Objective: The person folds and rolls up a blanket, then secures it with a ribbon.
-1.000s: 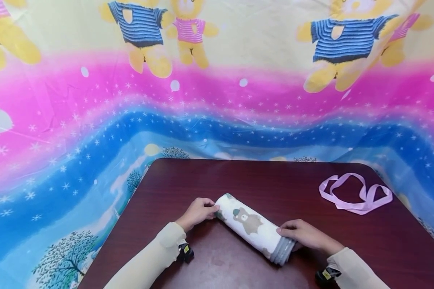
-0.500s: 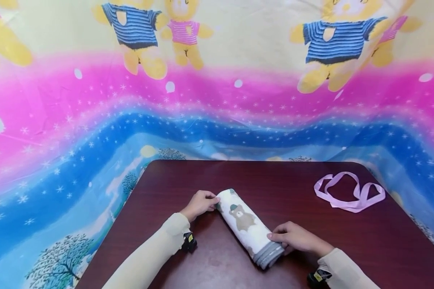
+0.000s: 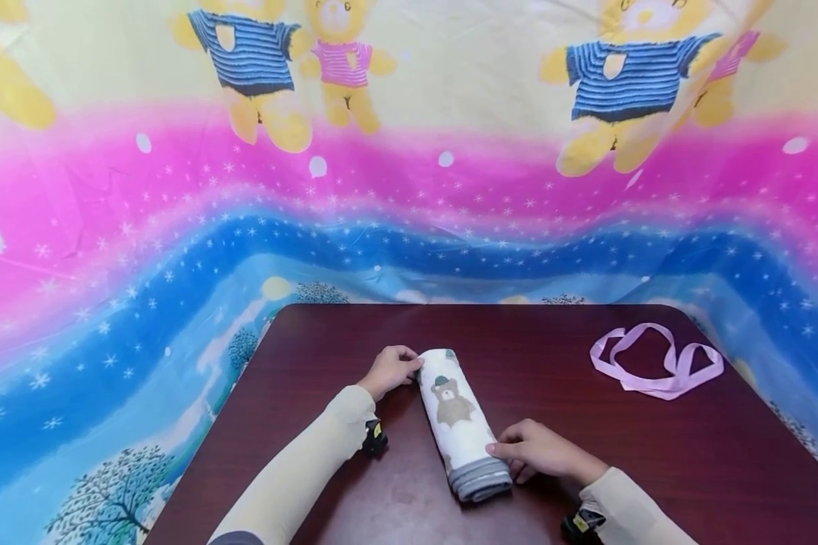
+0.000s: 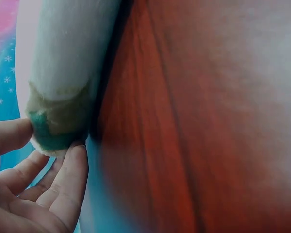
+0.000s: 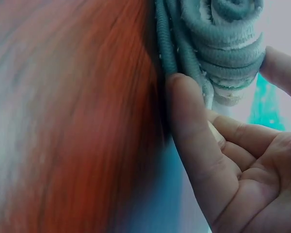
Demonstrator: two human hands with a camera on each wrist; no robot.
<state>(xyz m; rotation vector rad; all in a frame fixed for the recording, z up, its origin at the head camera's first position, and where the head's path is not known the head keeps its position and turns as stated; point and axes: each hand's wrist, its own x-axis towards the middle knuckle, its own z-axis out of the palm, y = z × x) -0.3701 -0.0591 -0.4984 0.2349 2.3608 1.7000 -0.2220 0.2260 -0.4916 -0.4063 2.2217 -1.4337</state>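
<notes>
Clerk: Where is the item found?
Inspector: A rolled cloth, white with a printed bear, is found between the two hands on the tabletop. It is set lengthwise, with its far end angled slightly to the left. Whether its full underside is seated cannot be determined

Clerk: How is the far end held?
Inspector: It is pinched by the left hand, which is placed at the left side of that end. In the left wrist view, a brown and green printed patch is seen between thumb and fingers

Clerk: And the near end?
Inspector: It is grasped by the right hand from the right side. Grey edging is seen there, wound in a coil with looser layers alongside. Those layers are touched by a fingertip, and the opposite side of the coil is met by the thumb

Clerk: Is anything else recorded?
Inspector: A pink ribbon is noted in loose loops towards the far right of the tabletop, well apart from both hands. Behind the tabletop, a backdrop printed with bears and snowflakes is hung
</notes>
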